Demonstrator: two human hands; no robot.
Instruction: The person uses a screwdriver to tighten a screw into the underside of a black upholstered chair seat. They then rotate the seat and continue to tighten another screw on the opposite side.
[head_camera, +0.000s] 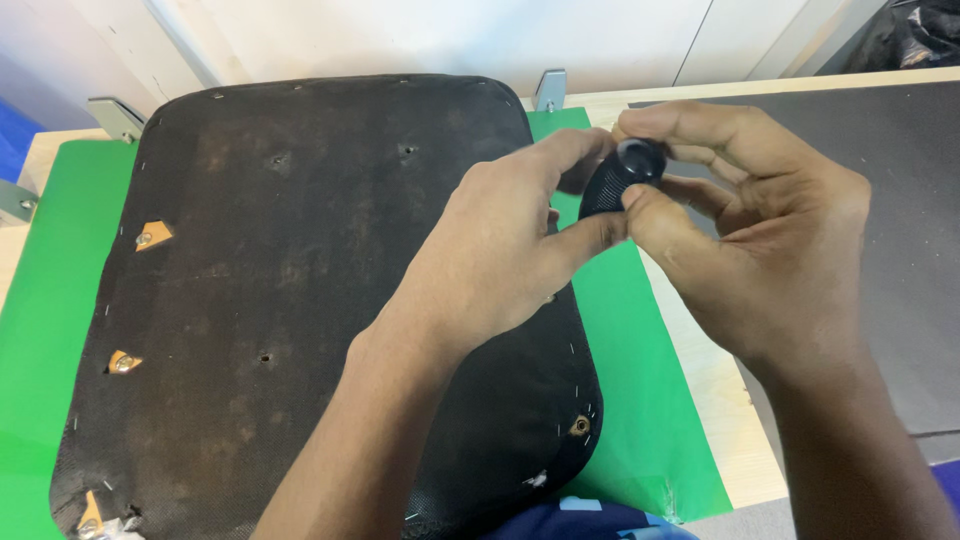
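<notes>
pale wall panels (450, 35), wooden table (715, 395), green mat (640, 400), metal brackets (550, 88)

The black ribbed knob (618, 180) is a short, roughly cylindrical plastic piece with fine parallel ridges around its side and a glossy, rounded hollow at its upper end. It is held in the air, tilted so that this end faces up and to the right. The left hand (490, 260) pinches its lower ribbed side between thumb and forefinger; the right hand (750, 240) closes around its upper end with thumb and fingertips.
</notes>
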